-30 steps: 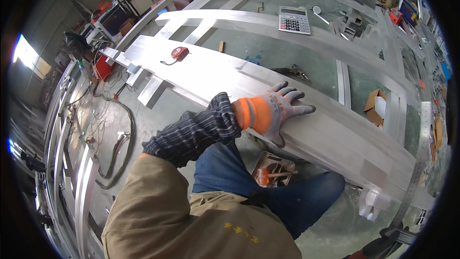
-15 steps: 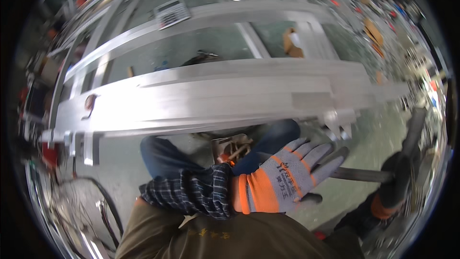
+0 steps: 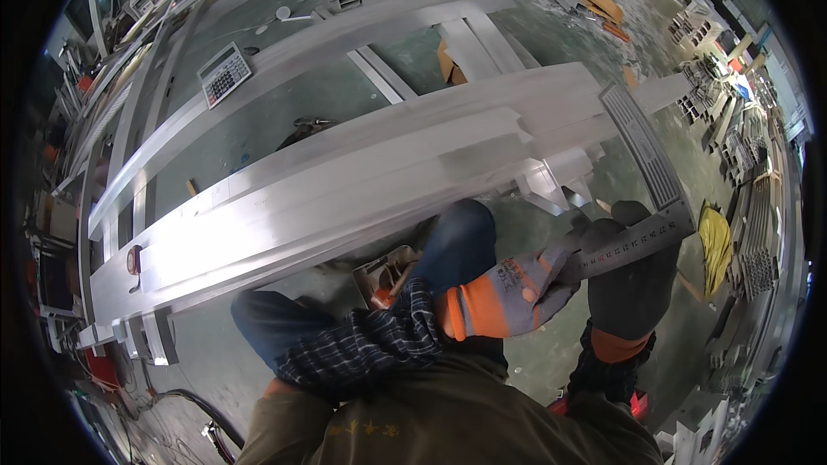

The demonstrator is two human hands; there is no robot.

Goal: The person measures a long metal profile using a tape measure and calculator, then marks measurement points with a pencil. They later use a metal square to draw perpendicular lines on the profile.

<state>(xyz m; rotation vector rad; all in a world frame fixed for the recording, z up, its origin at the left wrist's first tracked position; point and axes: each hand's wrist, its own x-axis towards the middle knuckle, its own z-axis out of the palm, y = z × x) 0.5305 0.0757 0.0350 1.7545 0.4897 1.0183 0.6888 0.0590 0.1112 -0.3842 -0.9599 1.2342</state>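
Note:
A metal try square (image 3: 624, 245) with a marked blade and a ribbed handle is held between my two hands, right of the aluminium profiles. My left hand (image 3: 508, 297), in a grey and orange glove, reaches across my body and closes round the blade's free end. Behind the blade is my right hand (image 3: 631, 288), in a dark grey glove with an orange cuff; its fingertips show above the blade's edge, and part of its grip is hidden. The handle stands out past the end of a wide silver aluminium profile (image 3: 345, 181).
More long profiles form a frame beyond, with a calculator (image 3: 226, 76) lying on one. A small reddish-brown item (image 3: 133, 260) sits on the near profile's left end. Between my knees stands a box of tools (image 3: 372, 280). Stacked profiles (image 3: 758, 263) and yellow cloth (image 3: 716, 245) are at right.
My left hand has gone from spread fingers to gripping the square's blade. My right hand has brought the square forward and left, into fuller view. The view has also turned.

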